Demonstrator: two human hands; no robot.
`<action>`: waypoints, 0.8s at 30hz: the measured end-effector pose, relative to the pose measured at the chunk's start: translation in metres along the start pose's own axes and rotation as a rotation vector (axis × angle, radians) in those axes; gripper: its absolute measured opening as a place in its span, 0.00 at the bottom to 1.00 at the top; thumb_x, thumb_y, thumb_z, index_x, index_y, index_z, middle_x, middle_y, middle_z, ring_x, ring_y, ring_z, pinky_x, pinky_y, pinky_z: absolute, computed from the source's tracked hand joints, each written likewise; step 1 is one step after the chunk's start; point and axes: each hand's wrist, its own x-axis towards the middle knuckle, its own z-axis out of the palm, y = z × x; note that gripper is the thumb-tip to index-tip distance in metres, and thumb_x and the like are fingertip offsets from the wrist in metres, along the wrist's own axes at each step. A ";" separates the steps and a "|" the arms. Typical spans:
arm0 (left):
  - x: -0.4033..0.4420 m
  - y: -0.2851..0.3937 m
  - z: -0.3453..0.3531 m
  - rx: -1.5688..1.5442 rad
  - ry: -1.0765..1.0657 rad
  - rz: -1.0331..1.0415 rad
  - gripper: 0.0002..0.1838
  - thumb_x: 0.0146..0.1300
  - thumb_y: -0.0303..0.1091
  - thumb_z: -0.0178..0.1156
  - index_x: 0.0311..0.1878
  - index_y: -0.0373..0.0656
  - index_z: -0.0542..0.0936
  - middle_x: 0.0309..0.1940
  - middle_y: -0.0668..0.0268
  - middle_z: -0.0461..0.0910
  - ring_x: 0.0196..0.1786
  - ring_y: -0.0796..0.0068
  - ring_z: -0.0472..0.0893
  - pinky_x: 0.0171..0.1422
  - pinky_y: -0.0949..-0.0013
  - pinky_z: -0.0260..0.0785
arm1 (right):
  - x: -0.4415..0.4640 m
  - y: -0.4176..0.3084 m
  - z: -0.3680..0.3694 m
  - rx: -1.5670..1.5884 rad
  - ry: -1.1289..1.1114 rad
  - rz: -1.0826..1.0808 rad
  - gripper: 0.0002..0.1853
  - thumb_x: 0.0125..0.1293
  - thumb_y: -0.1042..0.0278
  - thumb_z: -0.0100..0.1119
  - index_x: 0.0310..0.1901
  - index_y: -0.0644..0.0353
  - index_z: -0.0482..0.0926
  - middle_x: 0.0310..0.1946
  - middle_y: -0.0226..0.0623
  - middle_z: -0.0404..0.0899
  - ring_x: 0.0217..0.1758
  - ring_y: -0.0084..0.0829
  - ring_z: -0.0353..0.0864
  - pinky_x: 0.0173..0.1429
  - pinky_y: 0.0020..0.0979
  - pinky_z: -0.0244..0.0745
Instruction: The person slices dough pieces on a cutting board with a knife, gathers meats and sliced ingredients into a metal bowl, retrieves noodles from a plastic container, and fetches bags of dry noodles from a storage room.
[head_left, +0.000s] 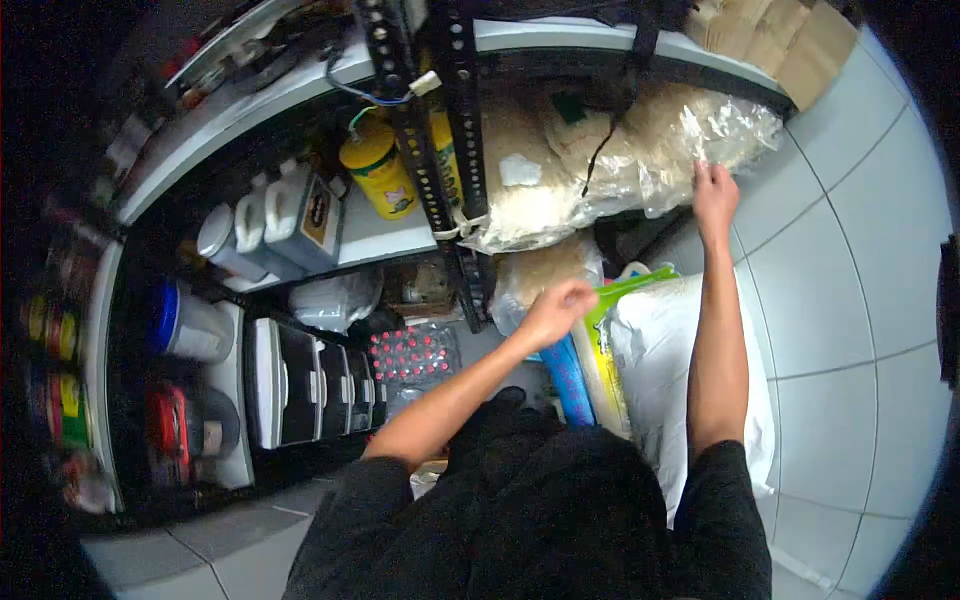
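Observation:
My right hand (pixel 715 200) is raised at the right end of the shelf, its fingers pinched on the edge of a clear plastic bag (pixel 650 155). Pale, beige contents fill that bag, which lies along the shelf. Lower and to the left, my left hand (pixel 560 312) has its fingers curled together. Its fingertips meet the end of a bright green strip (pixel 635 285) above the upright sacks; whether they grip it I cannot tell. A white sack (pixel 655 340) stands under my right forearm, beside a yellow-and-white sack (pixel 606 375) and a blue rolled item (pixel 567 380).
A black perforated shelf post (pixel 460 110) rises left of the bag, with a loose cable connector (pixel 425 84). A yellow canister (pixel 378 170) and grey jugs (pixel 300 215) stand on the left shelf. Below are black drawers (pixel 300 385) and red-capped bottles (pixel 410 352). Cardboard (pixel 815 50) lies upper right.

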 end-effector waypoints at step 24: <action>0.236 0.025 0.013 -1.010 0.216 -0.542 0.53 0.48 0.67 0.64 0.71 0.52 0.52 0.69 0.51 0.48 0.68 0.54 0.57 0.65 0.51 0.59 | -0.294 -0.124 -0.355 -0.080 0.568 0.343 0.13 0.71 0.68 0.47 0.29 0.64 0.70 0.26 0.29 0.71 0.31 0.21 0.67 0.41 0.24 0.63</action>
